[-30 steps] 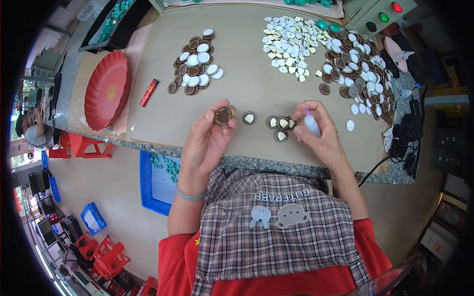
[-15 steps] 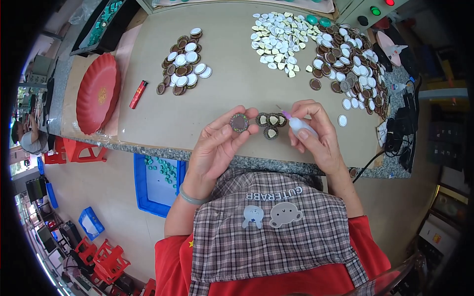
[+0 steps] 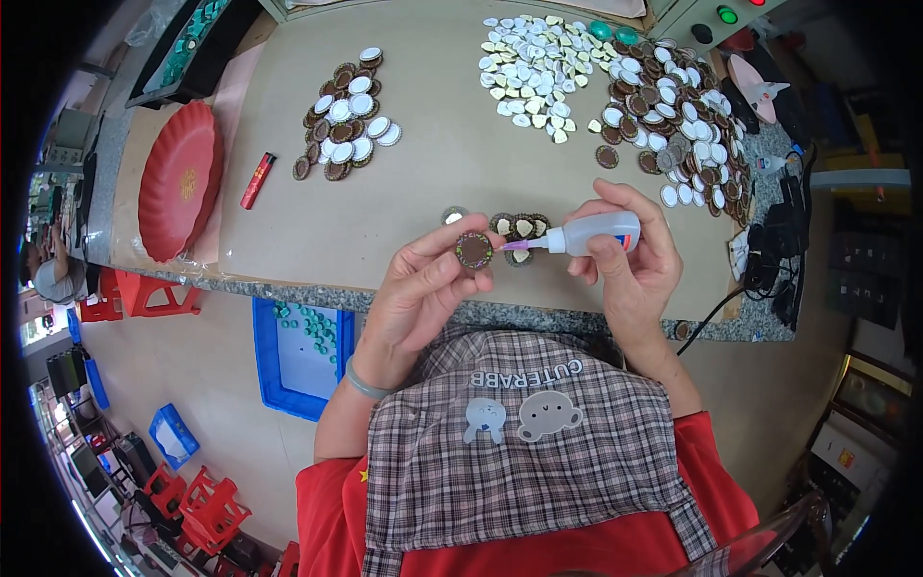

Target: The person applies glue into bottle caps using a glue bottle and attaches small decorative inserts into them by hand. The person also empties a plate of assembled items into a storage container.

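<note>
Between the thumb and fingers of my left hand (image 3: 423, 293) is a round brown disc (image 3: 474, 249) with a dotted, colourful rim, its brown face turned up. My right hand (image 3: 635, 260) is closed around a small translucent squeeze bottle (image 3: 588, 234), tilted so that its purple nozzle (image 3: 520, 245) reaches to the disc's right edge; whether it touches cannot be told. Just behind the nozzle, a small cluster of dark-rimmed discs (image 3: 524, 227) lies on the table, each with a pale heart-like piece on it. Beyond my left fingertips lies another disc (image 3: 454, 214), partly hidden.
Loose pale pieces (image 3: 534, 72) are spread at the back, beside a large heap of brown and white discs (image 3: 673, 125). A smaller disc pile (image 3: 346, 120) lies left. Further left are a red tube (image 3: 258, 181) and a red fluted dish (image 3: 183, 183). A black cable (image 3: 707, 327) crosses the right edge.
My right hand has swung the bottle's nozzle down and left, from pointing up away from the disc to its edge. A disc beyond my left fingers now shows. The view has shifted slightly.
</note>
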`<state>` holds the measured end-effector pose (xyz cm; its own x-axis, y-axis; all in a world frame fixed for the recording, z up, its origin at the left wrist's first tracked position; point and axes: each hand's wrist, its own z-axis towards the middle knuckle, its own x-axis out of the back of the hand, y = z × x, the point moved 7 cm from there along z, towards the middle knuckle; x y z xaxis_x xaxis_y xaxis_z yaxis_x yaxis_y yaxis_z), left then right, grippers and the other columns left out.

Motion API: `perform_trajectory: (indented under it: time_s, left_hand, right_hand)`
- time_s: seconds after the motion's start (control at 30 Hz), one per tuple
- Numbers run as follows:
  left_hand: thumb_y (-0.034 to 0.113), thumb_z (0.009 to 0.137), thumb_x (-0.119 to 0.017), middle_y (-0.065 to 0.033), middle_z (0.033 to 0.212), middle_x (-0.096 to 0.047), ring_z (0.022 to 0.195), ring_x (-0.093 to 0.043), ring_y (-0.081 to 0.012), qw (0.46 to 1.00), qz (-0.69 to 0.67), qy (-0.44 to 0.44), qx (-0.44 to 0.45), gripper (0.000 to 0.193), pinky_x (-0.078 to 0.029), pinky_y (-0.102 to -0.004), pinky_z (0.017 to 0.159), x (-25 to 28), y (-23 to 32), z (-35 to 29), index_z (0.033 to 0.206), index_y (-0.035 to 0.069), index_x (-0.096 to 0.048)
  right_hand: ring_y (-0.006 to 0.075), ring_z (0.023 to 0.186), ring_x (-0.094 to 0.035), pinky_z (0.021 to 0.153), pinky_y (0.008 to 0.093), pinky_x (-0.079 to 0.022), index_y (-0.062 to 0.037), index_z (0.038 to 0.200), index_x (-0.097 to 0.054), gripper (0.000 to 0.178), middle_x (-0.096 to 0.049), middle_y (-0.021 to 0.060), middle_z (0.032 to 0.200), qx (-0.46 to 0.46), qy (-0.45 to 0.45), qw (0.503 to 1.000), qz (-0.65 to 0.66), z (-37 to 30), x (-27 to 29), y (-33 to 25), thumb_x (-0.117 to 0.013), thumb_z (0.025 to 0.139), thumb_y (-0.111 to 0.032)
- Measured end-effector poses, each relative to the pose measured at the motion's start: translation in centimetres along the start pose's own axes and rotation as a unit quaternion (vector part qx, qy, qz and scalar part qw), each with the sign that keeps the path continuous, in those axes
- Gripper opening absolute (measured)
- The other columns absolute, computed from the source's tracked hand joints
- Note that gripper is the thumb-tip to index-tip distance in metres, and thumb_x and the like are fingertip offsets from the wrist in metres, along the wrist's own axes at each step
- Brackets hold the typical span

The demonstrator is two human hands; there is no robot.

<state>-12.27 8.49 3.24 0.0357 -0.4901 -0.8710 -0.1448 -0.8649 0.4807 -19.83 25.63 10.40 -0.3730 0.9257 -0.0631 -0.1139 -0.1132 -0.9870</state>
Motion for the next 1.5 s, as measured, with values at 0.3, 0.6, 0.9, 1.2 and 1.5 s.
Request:
perform_trajectory:
  time_s: [0.3, 0.6, 0.9, 1.2, 1.5]
  left_hand:
    - [0.013, 0.091, -0.061, -0.0191, 0.117, -0.061, 0.103, -0.064, -0.029, 0.998, 0.052, 0.019, 0.003, 0.04, -0.053, -0.0342, 0.09, -0.2, -0.2, -0.1, 0.127, -0.003, -0.052]
    - [0.01, 0.09, -0.062, -0.0162, 0.117, -0.061, 0.102, -0.064, -0.0293, 0.999, 0.049, 0.011, 0.006, 0.04, -0.051, -0.037, 0.091, -0.2, -0.5, 0.0, 0.127, -0.003, -0.052]
    - [0.011, 0.09, -0.062, -0.0163, 0.118, -0.06, 0.102, -0.063, -0.0291, 0.999, 0.049, 0.013, 0.015, 0.04, -0.051, -0.0367, 0.092, -0.1, -0.6, 0.1, 0.126, -0.003, -0.052]
    - [0.011, 0.089, -0.064, -0.0162, 0.115, -0.061, 0.1, -0.064, -0.0279, 0.999, 0.045, 0.021, 0.001, 0.039, -0.052, -0.0345, 0.09, 0.0, -0.5, 0.2, 0.124, -0.002, -0.053]
    - [0.01, 0.087, -0.066, -0.0166, 0.112, -0.063, 0.101, -0.064, -0.0267, 0.994, 0.098, 0.041, -0.028, 0.038, -0.051, -0.035, 0.092, 0.2, 0.0, 0.2, 0.121, -0.002, -0.055]
  right_hand:
    - [0.0166, 0.076, -0.067, 0.065, 0.0254, -0.053, 0.0043, 0.125, -0.051, 0.044, -0.067, 0.0157, 0.092, 0.139, -0.004, 0.977, -0.163, -1.0, -0.2, -1.9, -0.066, 0.088, -0.016]
    - [0.021, 0.08, -0.068, 0.068, 0.0289, -0.054, 0.0049, 0.123, -0.053, 0.047, -0.067, 0.0167, 0.092, 0.172, -0.011, 0.963, -0.207, -1.3, -0.7, -2.4, -0.071, 0.083, -0.012]
    - [0.013, 0.065, -0.061, 0.057, 0.022, -0.05, 0.0056, 0.128, -0.047, 0.044, -0.066, 0.0169, 0.091, 0.221, -0.041, 0.939, -0.259, -1.2, -1.2, -2.6, -0.059, 0.094, -0.02]
    - [0.0212, 0.079, -0.067, 0.065, 0.0278, -0.054, 0.006, 0.125, -0.049, 0.047, -0.067, 0.0184, 0.091, 0.264, -0.043, 0.914, -0.306, -1.5, -1.5, -3.1, -0.064, 0.091, -0.023]
    - [0.0235, 0.075, -0.068, 0.057, 0.0291, -0.055, 0.0049, 0.12, -0.053, 0.053, -0.067, 0.016, 0.098, 0.334, -0.043, 0.874, -0.352, -2.1, -2.1, -4.1, -0.076, 0.076, -0.014]
